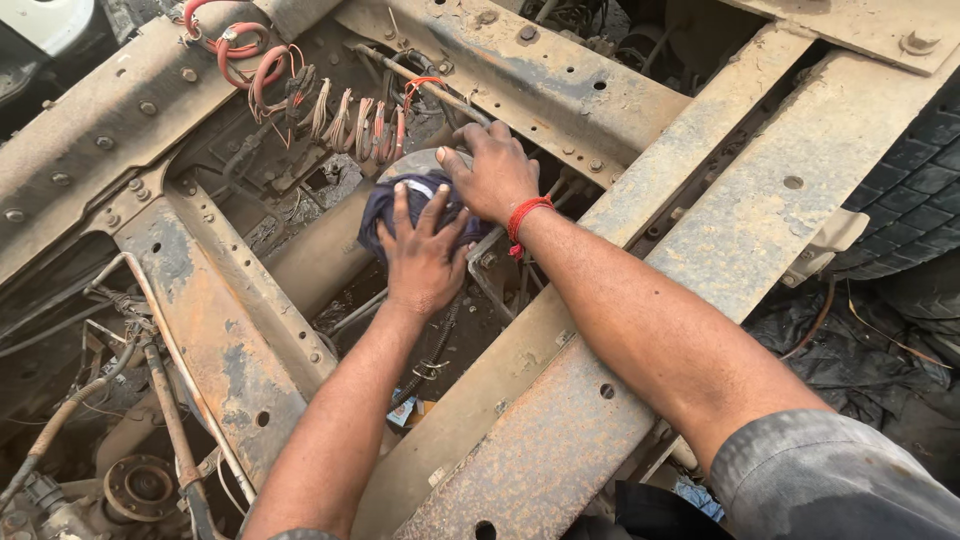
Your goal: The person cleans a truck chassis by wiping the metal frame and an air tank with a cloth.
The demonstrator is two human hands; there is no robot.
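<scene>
Rusty frame rails (pixel 700 230) run diagonally across the view, dusty and drilled with bolt holes. A second rusted beam (pixel 215 320) lies at the left, with a thin metal pipe (pixel 170 350) running along its edge. Coiled red hoses (pixel 245 50) and a row of pale wire bundles (pixel 345 125) hang near the top, just above a greasy cross member (pixel 520 70). A black tyre (pixel 915 180) shows at the right edge, with black plastic sheeting (pixel 860 360) crumpled below it. A round flange (pixel 140 487) with bolt holes sits at the lower left, beside a grimy hose (pixel 60 425).
</scene>
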